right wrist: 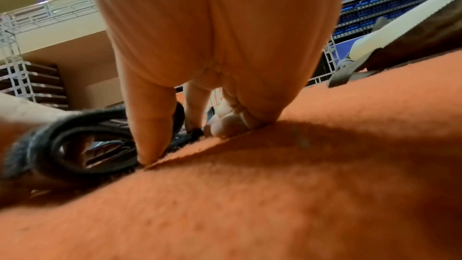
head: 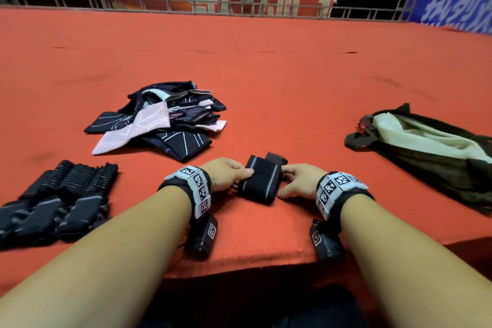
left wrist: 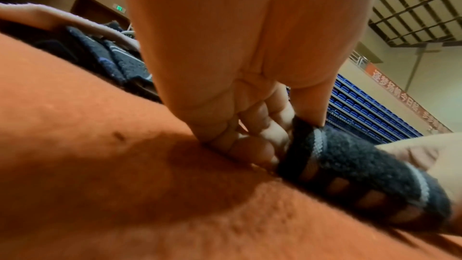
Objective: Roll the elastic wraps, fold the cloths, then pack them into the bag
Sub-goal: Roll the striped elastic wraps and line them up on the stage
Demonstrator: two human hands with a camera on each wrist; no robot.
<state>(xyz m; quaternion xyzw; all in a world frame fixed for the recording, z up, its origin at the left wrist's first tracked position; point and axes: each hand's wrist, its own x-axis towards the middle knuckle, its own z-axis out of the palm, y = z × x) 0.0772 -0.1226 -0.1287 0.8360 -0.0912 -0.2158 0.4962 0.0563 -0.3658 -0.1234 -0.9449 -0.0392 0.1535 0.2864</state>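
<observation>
Both hands hold a half-rolled wrap (head: 260, 180) on the red surface (head: 266, 74) near its front edge. The left hand (head: 226, 173) pinches its left end in a thumb-and-finger grip; the right hand (head: 298, 181) grasps the right end. Cloths (head: 159, 120) are heaped beyond, other wraps (head: 61, 200) lie left, and the bag (head: 426, 146) lies right.

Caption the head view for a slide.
Both hands, left hand and right hand, grip a black elastic wrap on the red table, between a cloth pile and an open bag.
</observation>
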